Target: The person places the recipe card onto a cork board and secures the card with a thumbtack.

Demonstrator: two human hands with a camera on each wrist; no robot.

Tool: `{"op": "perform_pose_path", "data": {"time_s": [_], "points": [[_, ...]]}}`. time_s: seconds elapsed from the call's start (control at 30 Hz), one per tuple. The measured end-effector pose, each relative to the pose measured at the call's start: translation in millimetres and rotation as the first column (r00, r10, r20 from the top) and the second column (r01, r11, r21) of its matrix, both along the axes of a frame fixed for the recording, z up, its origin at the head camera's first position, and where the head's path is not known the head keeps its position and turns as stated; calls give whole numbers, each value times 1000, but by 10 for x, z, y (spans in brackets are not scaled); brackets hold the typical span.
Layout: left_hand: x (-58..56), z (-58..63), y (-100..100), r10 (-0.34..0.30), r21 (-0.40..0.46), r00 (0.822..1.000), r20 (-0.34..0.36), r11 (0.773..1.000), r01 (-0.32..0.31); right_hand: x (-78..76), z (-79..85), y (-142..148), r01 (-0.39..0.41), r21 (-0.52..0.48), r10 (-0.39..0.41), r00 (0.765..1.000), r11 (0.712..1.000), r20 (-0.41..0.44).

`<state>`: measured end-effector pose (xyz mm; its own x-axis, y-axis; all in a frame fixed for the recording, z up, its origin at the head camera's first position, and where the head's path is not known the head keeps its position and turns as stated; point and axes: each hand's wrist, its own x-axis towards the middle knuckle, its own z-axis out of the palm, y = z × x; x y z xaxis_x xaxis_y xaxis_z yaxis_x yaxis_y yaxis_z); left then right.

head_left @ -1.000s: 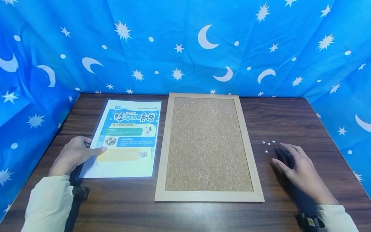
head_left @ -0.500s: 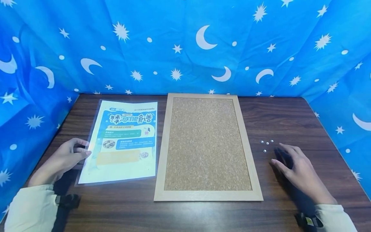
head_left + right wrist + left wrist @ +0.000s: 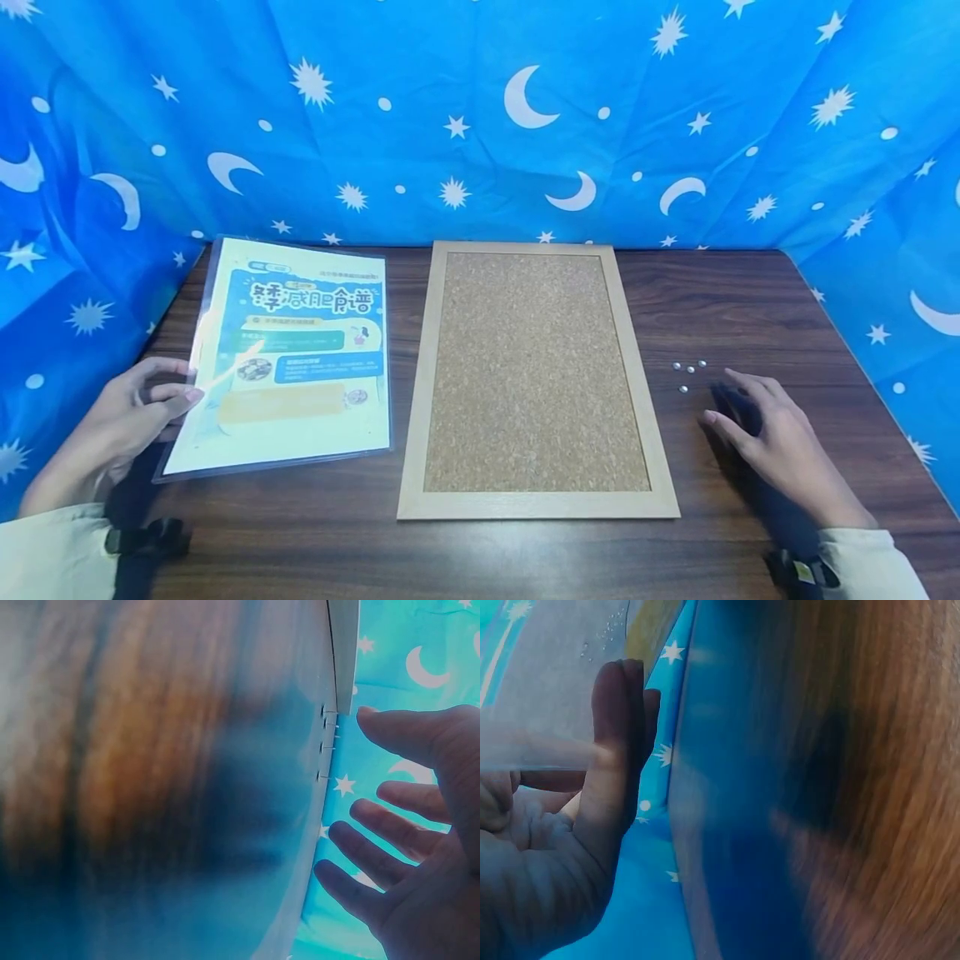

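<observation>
1. Tan rectangular cork board in pale wooden frame (image 3: 532,375): flat, mid-desk.
2. Laminated blue-and-white printed sheet (image 3: 300,350): left of board, seemingly raised off dark wood-grain desk (image 3: 525,558).
3. Left hand (image 3: 127,421): pinching sheet's left edge.
4. Right hand (image 3: 776,437): fingers loosely spread, holding nothing, beside four small silver tacks (image 3: 691,369).

Bright head view, glare-streaked sheet (image 3: 288,354), 2 dimmer, blurrier wrist views

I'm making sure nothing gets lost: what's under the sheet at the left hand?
In the head view, the wooden table shows around the laminated sheet, which the left hand pinches by its edge. What lies directly beneath is covered; I can't tell.
</observation>
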<state>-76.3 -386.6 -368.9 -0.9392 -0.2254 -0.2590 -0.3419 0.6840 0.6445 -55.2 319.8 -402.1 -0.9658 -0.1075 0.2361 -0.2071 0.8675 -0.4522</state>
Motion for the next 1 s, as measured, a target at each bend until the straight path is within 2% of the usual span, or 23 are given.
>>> {"op": "perform_pose_path", "data": {"time_s": [0.3, 0.53, 0.8, 1.0], "points": [[50, 75, 26, 58, -56, 992, -114, 996, -64, -11, 20, 10, -16, -14, 16, 1000, 1000, 2], [65, 162, 111, 53, -17, 986, -158, 998, -57, -25, 29, 4, -23, -18, 22, 1000, 1000, -9], [14, 237, 373, 39, 32, 988, -152, 999, -34, -27, 51, -10, -31, -18, 30, 999, 999, -42], [-54, 235, 671, -15, 44, 978, -207, 999, 24, -79, 79, -21, -27, -27, 27, 999, 999, -20]]}}
